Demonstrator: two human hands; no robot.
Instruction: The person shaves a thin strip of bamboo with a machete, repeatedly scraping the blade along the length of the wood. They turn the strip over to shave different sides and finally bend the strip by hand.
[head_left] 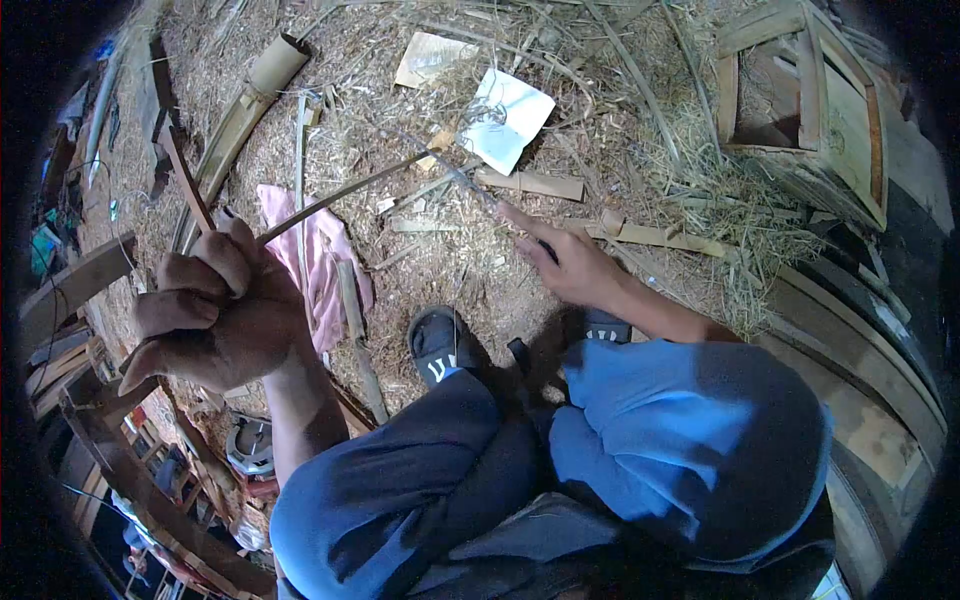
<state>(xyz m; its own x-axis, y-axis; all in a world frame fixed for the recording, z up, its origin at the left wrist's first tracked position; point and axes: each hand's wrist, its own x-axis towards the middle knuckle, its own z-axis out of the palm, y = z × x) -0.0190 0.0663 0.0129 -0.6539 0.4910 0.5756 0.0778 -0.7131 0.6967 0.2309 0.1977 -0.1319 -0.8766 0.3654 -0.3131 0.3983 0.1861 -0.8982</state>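
Observation:
My left hand (225, 300) is raised at the left with its fingers curled round a thin brown strip (345, 193). One length of it runs right from the fist, over the pink cloth (325, 265); a brown piece also sticks up above the knuckles. Whether both are one strip I cannot tell. My right hand (575, 262) is closed on a long, thin, dark tool (455, 172), like a narrow blade, which points up and left. The tip of the strip lies close to this tool, left of centre; whether they touch is unclear.
Shavings cover the ground (420, 260). A white sheet (508, 118) and a cardboard piece (432, 60) lie ahead. A split bamboo length (238, 125) is at upper left, a wooden frame box (815, 110) at upper right. Planks (860, 370) line the right side. Sandalled feet are below.

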